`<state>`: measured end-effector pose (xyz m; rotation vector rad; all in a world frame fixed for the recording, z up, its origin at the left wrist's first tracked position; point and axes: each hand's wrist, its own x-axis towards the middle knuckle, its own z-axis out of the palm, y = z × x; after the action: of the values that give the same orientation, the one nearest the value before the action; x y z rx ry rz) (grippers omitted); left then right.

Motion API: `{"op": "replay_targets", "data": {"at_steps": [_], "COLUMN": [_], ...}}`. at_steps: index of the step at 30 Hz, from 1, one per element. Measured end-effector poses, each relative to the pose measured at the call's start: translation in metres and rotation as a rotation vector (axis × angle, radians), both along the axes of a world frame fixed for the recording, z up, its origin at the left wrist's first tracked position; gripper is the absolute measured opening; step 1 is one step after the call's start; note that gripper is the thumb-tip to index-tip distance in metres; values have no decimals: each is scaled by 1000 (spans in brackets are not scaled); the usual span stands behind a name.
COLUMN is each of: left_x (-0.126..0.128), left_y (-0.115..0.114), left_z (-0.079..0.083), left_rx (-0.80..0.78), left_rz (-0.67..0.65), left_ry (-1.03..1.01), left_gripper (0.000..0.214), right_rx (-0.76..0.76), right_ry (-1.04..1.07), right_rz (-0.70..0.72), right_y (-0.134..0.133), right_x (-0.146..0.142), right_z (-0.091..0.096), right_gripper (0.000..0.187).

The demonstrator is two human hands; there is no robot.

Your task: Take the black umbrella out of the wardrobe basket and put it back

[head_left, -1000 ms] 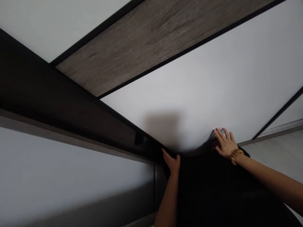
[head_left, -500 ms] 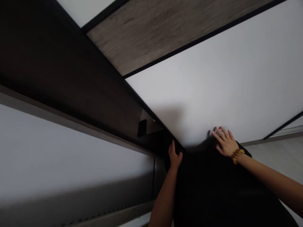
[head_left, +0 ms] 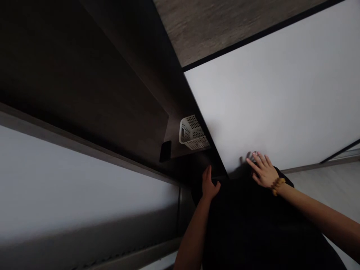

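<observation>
My right hand [head_left: 263, 173] lies flat with fingers spread on the white panel of a sliding door [head_left: 270, 108]; a beaded bracelet [head_left: 278, 186] is on that wrist. My left hand [head_left: 210, 185] reaches up to the door's dark left edge [head_left: 209, 144], fingers stretched out and thumb apart, pressing against it. Beside that edge the dark cabinet interior [head_left: 118, 97] shows, with a white perforated basket [head_left: 192, 132] on a shelf inside. A dark mass [head_left: 253, 228] between my forearms hides the door's lower part.
A wood-grain panel [head_left: 225, 26] sits above the white panel, parted from it by a black strip. A pale wall surface [head_left: 70, 187] with a grey rail fills the left. Another white door panel [head_left: 345, 150] and a pale floor or wall area are at the far right.
The white door has slid to the right with both hands on it. The dark opening has widened and the white basket has come into view.
</observation>
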<state>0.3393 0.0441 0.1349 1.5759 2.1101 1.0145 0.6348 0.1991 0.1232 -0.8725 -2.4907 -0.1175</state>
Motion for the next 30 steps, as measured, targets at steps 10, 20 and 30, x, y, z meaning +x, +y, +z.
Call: {"op": "replay_targets", "data": {"at_steps": [10,20,30], "left_x": [0,3,1], "left_y": [3,4,4], "left_z": [1,0,0], "left_rx": [-69,-124,-107], "left_rz": [71,59,81], "left_ry": [61,130,104], "left_gripper": [75,70,69], "right_rx": [-128,-6,-131], "right_ry": [-60,-47,-112], "right_rz": [-275,53,-228], "right_y": [12,-4,7], "right_x": [5,-4,1], "right_z": [-15,3,-17], "right_gripper": [108,100,108]}}
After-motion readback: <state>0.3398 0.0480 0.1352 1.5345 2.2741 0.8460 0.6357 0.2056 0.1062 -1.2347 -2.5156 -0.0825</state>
